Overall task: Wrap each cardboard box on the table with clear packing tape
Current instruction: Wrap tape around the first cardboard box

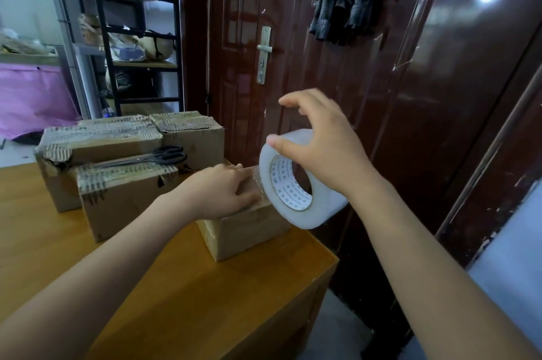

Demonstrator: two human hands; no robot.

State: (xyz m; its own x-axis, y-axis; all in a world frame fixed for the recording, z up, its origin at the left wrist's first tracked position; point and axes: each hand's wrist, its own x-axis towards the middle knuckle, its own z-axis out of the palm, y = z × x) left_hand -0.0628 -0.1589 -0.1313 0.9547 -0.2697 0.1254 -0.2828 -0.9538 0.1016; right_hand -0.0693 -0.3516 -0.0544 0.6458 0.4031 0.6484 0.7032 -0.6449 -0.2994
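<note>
The scene is seen through a single wide-angle view, taken from head height and directed forward and downward. Both forearms are seen entering from the bottom edge, the left hand (225, 192) and the right hand (319, 142) being caught close to the lens near the centre. The near right corner of the wooden table (205, 286) is framed in the lower half. A dark door (249, 66) is faced straight ahead, and a shelving rack (135, 28) is taken in at far left. Straight lines are bent toward the edges.
</note>
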